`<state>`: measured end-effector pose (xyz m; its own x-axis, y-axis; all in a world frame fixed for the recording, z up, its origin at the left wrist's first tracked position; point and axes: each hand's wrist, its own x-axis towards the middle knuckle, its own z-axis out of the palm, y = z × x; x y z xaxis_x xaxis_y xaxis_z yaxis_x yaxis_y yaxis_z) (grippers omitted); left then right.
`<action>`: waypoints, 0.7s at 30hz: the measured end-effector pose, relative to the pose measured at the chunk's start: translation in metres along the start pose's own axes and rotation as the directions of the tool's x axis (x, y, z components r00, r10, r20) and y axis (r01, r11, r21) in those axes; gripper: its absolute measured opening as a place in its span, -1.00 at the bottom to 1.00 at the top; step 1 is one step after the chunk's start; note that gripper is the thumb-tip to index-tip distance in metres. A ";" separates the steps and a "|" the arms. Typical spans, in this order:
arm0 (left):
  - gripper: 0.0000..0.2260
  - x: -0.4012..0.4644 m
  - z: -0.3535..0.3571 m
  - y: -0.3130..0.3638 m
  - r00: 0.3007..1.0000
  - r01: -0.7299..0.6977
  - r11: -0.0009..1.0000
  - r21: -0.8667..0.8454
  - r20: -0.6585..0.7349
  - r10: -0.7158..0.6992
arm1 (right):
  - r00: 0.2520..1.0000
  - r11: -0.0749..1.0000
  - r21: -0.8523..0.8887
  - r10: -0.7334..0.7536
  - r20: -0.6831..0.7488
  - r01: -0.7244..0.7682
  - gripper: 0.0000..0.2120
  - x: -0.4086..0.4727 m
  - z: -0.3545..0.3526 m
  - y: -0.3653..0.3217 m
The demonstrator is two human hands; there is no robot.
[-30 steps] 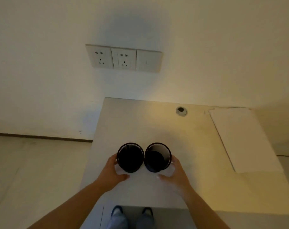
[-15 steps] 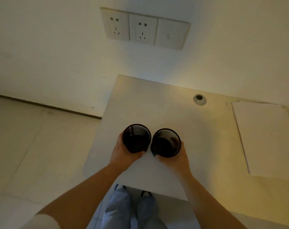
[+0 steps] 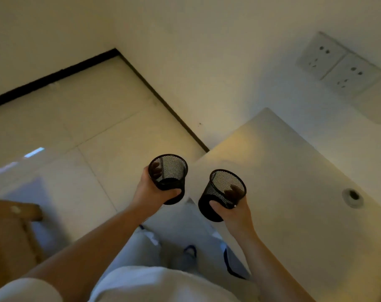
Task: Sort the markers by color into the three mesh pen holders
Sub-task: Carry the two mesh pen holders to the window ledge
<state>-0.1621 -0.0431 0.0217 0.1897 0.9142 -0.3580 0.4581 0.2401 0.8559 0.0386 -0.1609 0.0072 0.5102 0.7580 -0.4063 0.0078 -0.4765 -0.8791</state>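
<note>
- Holding one black mesh pen holder in each hand, the person keeps both cups lifted off the white desk [image 3: 294,171], mouths facing up toward the camera.
- The left mesh pen holder [image 3: 168,178] hangs over the tiled floor [image 3: 76,127], just off the desk's near corner; nothing lies inside it, only fingers showing dark through the mesh wall.
- The right mesh pen holder [image 3: 223,194] sits above the desk's edge, tilted slightly to the left, and it too holds no markers.
- The two holders are near each other but apart, with a clear gap between them.
- The left hand [image 3: 150,192] reaches forward on a bare forearm, fingers curled round the far side of its cup and thumb pressed across the near side by the base.
- The right hand [image 3: 235,214] comes up from below, thumb laid on the near wall and fingers wrapped round the back, visible through the mesh.
- A round cable grommet [image 3: 353,196] is set in the desk to the right.
- Wall sockets [image 3: 337,64] are mounted above the desk.
- A wooden piece of furniture [image 3: 11,232] stands blurred at lower left.
</note>
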 end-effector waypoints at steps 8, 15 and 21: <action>-0.27 -0.031 -0.162 -0.097 0.911 0.234 0.956 -0.177 -0.303 -0.279 | 0.923 0.967 -0.245 0.028 0.383 0.072 -0.32 0.004 0.154 -0.042; -0.29 -0.044 -0.302 -0.182 0.799 0.319 0.873 -0.370 -0.391 -0.458 | 0.842 0.901 -0.401 0.083 0.533 0.165 -0.31 0.003 0.324 -0.074; -0.26 -0.034 -0.399 -0.224 0.746 0.373 0.840 -0.394 -0.410 -0.524 | 0.826 0.872 -0.454 0.113 0.552 0.184 -0.36 0.003 0.453 -0.106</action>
<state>-0.6173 0.0026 -0.0089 -0.4548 0.6905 -0.5625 0.1132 0.6712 0.7326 -0.3503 0.0934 -0.0133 -0.0519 0.8184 -0.5723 0.4907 -0.4782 -0.7284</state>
